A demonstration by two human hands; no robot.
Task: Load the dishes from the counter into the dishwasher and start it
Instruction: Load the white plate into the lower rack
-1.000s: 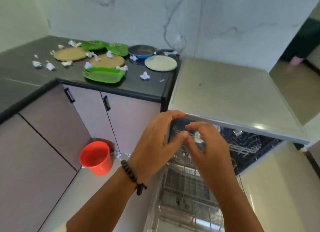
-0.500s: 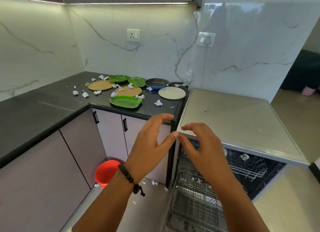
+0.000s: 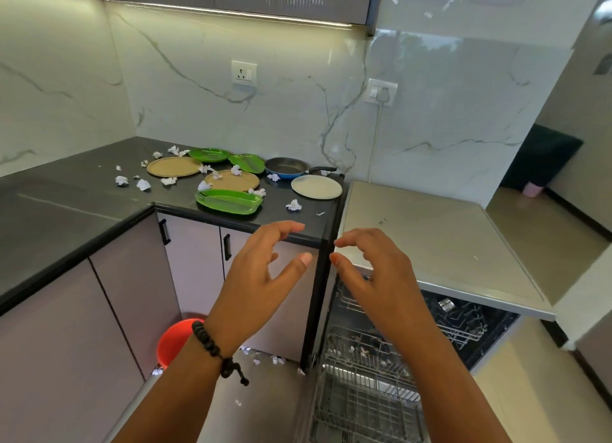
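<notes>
Dishes [image 3: 228, 201] near the counter's front edge [image 3: 238, 223], both hands, left [image 3: 261, 277] and right [image 3: 374, 277], empty, loosely spread in midair before it.

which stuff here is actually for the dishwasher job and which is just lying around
For the job:
- green trays
- tan round plates
- white plate
- blue pan
- dishwasher rack

Just lying about:
- crumpled paper bits
- red bucket
- wall sockets
</notes>
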